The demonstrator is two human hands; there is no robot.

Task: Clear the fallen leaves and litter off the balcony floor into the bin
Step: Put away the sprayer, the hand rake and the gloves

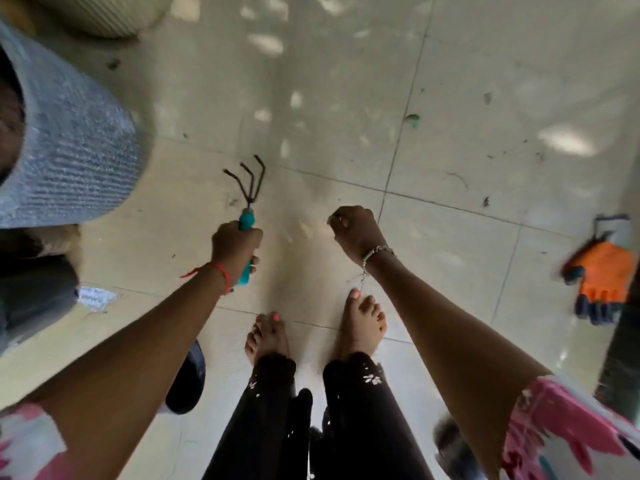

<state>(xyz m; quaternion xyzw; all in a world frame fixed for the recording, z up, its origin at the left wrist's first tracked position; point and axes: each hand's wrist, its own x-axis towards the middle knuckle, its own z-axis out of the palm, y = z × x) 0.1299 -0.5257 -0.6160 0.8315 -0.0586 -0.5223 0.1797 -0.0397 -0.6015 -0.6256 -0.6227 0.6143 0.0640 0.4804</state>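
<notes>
Left hand (pixel 236 249) clamped on rake (pixel 247 220) handle, tines pointing forward. Right hand (pixel 353 233) curled in a fist, can't tell if it holds anything. Hands apart. Leaf bits (pixel 412 118) scattered on floor (pixel 450 244), mostly right side. Orange glove (pixel 604 275) far right.

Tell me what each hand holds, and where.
Left hand grips the rake by its teal handle. Right hand is curled; whether it holds anything cannot be told.
</notes>
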